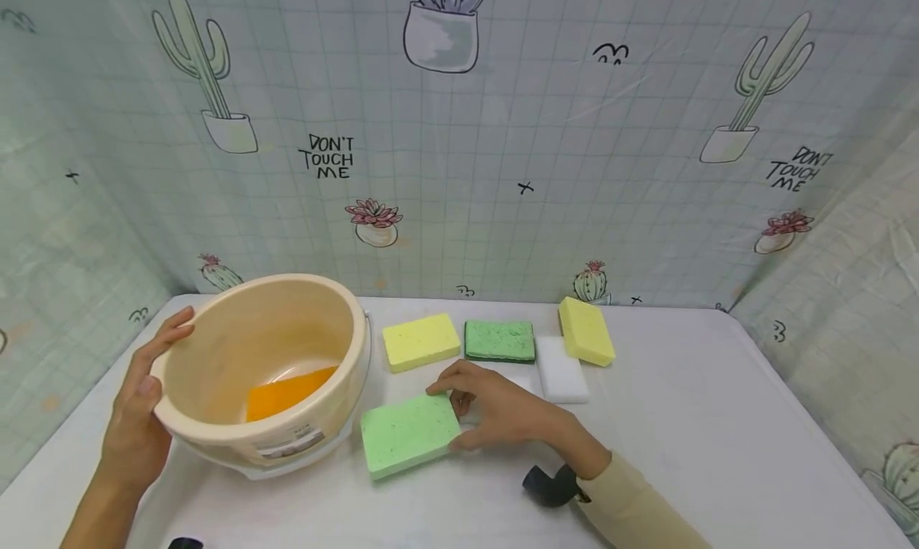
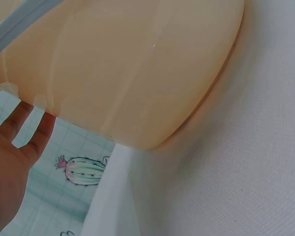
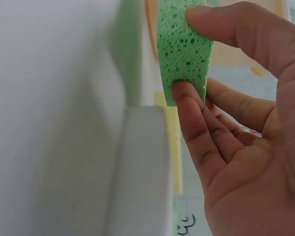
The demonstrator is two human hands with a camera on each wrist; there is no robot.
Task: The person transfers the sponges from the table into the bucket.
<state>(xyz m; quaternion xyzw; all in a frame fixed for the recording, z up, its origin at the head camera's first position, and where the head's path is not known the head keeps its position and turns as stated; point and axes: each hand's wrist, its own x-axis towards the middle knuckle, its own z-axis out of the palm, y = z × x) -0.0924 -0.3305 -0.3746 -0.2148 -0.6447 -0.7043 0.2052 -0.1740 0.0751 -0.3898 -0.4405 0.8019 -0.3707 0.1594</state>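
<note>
My left hand (image 1: 140, 421) grips the rim of a cream bucket (image 1: 345, 405) on its left side. The bucket leans over on the table, and its inside faces me. An orange sponge (image 1: 287, 393) lies at its bottom. To the right of the bucket, my right hand (image 1: 495, 405) pinches a light green sponge (image 1: 409, 436) between thumb and fingers at its right end. In the right wrist view, the porous green sponge (image 3: 184, 54) is held above the white surface, its shadow falling there. The left wrist view shows the bucket's side (image 2: 128, 64) and fingers (image 2: 39, 135) at it.
Behind my right hand lie a yellow sponge (image 1: 421, 341), a darker green sponge (image 1: 499, 341) and a white sponge (image 1: 562, 373). Another yellow sponge (image 1: 587, 331) leans on the white one. A second white block (image 1: 522, 376) is partly hidden by my hand. A printed curtain (image 1: 459, 134) hangs behind the table.
</note>
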